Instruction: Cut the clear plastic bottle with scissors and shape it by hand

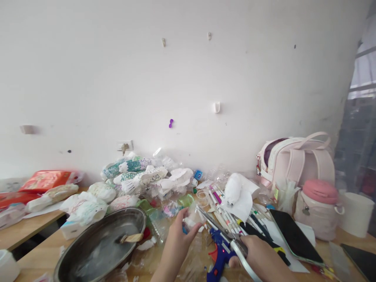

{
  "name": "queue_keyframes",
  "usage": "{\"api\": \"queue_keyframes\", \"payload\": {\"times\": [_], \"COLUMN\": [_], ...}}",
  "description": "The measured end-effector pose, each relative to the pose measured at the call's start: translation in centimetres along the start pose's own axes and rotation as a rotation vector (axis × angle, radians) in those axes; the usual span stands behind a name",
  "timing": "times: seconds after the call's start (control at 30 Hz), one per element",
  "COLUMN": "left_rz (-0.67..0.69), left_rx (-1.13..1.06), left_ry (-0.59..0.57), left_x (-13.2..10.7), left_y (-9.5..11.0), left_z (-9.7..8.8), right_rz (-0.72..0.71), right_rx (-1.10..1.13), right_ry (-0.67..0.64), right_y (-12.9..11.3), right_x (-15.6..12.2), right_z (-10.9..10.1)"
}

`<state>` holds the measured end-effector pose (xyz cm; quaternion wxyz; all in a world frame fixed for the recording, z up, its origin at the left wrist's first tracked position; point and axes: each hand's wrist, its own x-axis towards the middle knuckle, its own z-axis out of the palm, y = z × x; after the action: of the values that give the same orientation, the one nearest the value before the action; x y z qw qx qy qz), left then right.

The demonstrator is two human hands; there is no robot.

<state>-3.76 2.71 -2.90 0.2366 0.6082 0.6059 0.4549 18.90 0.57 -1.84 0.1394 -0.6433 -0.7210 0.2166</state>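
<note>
My left hand (pixel 178 234) pinches a piece of clear plastic (pixel 193 216) between thumb and fingers. The fingers of my right hand (pixel 255 250) are wrapped around metal scissors (pixel 216 224), whose blades point up and left toward that plastic. Whether the blades touch it I cannot tell. Just below the scissors is a blue glue gun (pixel 219 250) with an orange trigger and a small red light. Several marker pens (pixel 230 219) lie beyond the scissors, beside a white wrapped bundle (pixel 234 189) on white paper.
A dark metal basin (pixel 79 256) with a wooden-handled tool (pixel 132 237) stands at left. Behind it are piled decorated white paper shapes (pixel 152 176) and plastic scraps. At right are a phone (pixel 295 237), a pink backpack (pixel 296 160), a pink-lidded pouch (pixel 319 211) and a white roll (pixel 357 213).
</note>
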Motion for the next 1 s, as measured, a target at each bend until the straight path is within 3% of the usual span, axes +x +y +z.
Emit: {"api": "queue_keyframes", "payload": {"times": [0.2,0.6,1.0], "left_rz": [-0.01,-0.022,-0.027], "left_rx": [-0.006,0.017,0.052], "left_ry": [0.01,-0.005,0.005], "left_x": [-0.15,0.0,0.32], "left_y": [-0.1,0.12,-0.45], "left_z": [0.11,0.07,-0.07], "right_rz": [-0.012,0.101,0.018], "right_rx": [0.056,0.029,0.086], "right_ry": [-0.028,-0.046,-0.062], "right_y": [-0.24,-0.49,0.18], "right_x": [-0.22,0.11,0.2], "right_z": [-0.05,0.26,0.58]}}
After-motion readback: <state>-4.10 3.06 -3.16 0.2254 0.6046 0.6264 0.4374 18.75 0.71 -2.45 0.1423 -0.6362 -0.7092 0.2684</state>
